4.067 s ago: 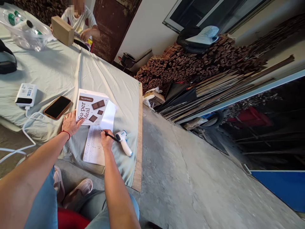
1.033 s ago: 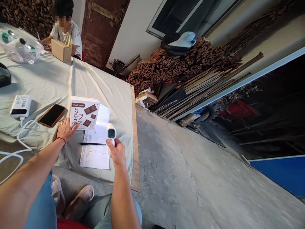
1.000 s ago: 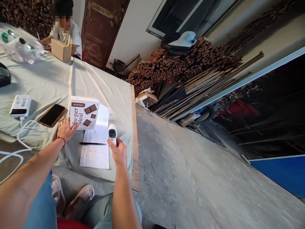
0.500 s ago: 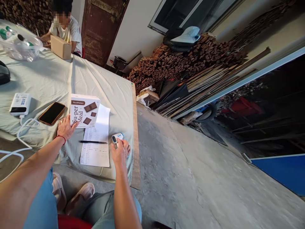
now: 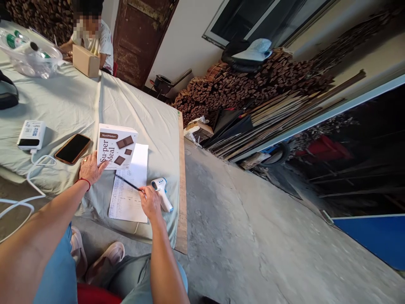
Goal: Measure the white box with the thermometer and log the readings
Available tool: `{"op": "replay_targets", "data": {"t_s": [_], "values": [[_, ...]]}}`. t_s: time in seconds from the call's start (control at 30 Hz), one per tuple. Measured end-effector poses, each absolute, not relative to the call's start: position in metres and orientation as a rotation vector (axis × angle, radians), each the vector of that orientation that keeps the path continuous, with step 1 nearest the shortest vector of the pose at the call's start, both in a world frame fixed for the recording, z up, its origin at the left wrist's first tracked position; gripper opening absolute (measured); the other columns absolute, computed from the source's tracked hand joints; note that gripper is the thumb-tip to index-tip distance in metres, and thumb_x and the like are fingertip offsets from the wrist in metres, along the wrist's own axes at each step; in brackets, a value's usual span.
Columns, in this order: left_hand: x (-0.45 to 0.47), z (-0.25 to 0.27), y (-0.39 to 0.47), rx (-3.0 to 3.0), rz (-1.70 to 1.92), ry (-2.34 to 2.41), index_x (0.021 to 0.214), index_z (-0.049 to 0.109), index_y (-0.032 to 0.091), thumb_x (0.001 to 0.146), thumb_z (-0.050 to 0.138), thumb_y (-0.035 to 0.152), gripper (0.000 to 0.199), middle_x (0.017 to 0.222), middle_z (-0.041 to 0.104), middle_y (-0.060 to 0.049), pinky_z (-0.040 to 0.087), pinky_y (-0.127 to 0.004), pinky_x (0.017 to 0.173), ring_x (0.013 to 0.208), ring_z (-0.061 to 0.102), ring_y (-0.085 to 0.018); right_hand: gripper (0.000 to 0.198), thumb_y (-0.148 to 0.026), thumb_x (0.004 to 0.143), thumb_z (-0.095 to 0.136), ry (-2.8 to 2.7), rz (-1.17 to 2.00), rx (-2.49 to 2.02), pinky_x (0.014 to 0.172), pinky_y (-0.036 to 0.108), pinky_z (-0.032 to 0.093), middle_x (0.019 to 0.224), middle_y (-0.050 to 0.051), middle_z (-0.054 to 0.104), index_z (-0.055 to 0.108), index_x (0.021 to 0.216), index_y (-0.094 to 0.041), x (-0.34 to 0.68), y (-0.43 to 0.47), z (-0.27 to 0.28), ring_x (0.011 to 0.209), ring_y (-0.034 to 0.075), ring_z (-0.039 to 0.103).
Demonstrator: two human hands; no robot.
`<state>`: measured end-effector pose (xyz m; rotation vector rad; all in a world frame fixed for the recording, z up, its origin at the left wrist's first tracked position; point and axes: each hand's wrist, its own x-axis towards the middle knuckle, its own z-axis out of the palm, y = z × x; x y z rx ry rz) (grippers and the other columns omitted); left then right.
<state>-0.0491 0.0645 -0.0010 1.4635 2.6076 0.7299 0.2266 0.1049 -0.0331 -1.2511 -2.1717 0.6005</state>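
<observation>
My left hand (image 5: 91, 167) grips the lower left corner of a white box (image 5: 122, 145) printed "NutriMotion Su-per Meal", its thumb across the front. The box covers the top part of a sheet of paper (image 5: 128, 207) with rows of writing. Between the fingertips of my right hand (image 5: 150, 202) is one end of a black pen (image 5: 127, 181), which slants over the sheet. Just right of that hand, a white and blue infrared thermometer (image 5: 163, 195) lies on the cloth.
A smartphone (image 5: 73, 148) and a white power bank (image 5: 31, 135) with a cable are on the cloth-covered table (image 5: 126, 101) to the left. Farther back are a cardboard box (image 5: 85, 61), a plastic basin of bottles (image 5: 55, 57) and a seated person (image 5: 107, 44). The table's wooden edge (image 5: 182, 202) shows at right.
My right hand has let go of the thermometer and moved left onto the pen. The pen has turned from level to slanting. My left hand stays at the box.
</observation>
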Motion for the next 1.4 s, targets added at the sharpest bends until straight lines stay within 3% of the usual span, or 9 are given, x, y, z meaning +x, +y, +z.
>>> {"op": "replay_targets", "data": {"t_s": [0.17,0.37,0.6,1.4], "values": [[-0.05,-0.004,0.066,1.486,0.749,2.61,0.145,0.041,0.009,0.092,0.041,0.058,0.072,0.128,0.055,-0.019,0.035,-0.046,0.106,0.124,0.047,-0.035,0.038,-0.049,0.082,0.051,-1.639,0.824,-1.205,0.071,0.026,0.045,0.081,0.006,0.06,0.055,0.091,-0.013,0.208,0.11,-0.033,0.073,0.012,0.054],[-0.049,-0.003,0.065,1.499,0.751,2.604,0.144,0.042,0.008,0.092,0.04,0.058,0.072,0.127,0.055,-0.02,0.036,-0.046,0.105,0.123,0.048,-0.035,0.039,-0.047,0.07,0.051,-1.414,1.163,-1.168,0.067,0.025,0.047,0.077,0.006,0.062,0.054,0.088,-0.012,0.164,0.124,-0.031,0.067,0.011,0.055],[-0.046,0.002,0.064,1.473,0.721,2.602,0.142,0.043,0.008,0.092,0.041,0.055,0.068,0.127,0.055,-0.019,0.035,-0.046,0.106,0.123,0.047,-0.035,0.036,-0.046,0.067,0.052,-1.479,1.009,-1.25,0.07,0.025,0.048,0.074,0.007,0.063,0.061,0.077,-0.013,0.155,0.124,-0.038,0.07,0.013,0.054],[-0.048,0.0,0.065,1.498,0.754,2.609,0.141,0.044,0.009,0.091,0.037,0.059,0.071,0.126,0.056,-0.02,0.036,-0.046,0.105,0.124,0.048,-0.034,0.037,-0.047,0.079,0.052,-1.735,0.91,-1.166,0.07,0.023,0.047,0.077,0.006,0.063,0.064,0.085,-0.012,0.159,0.137,-0.069,0.072,0.013,0.055]]}}
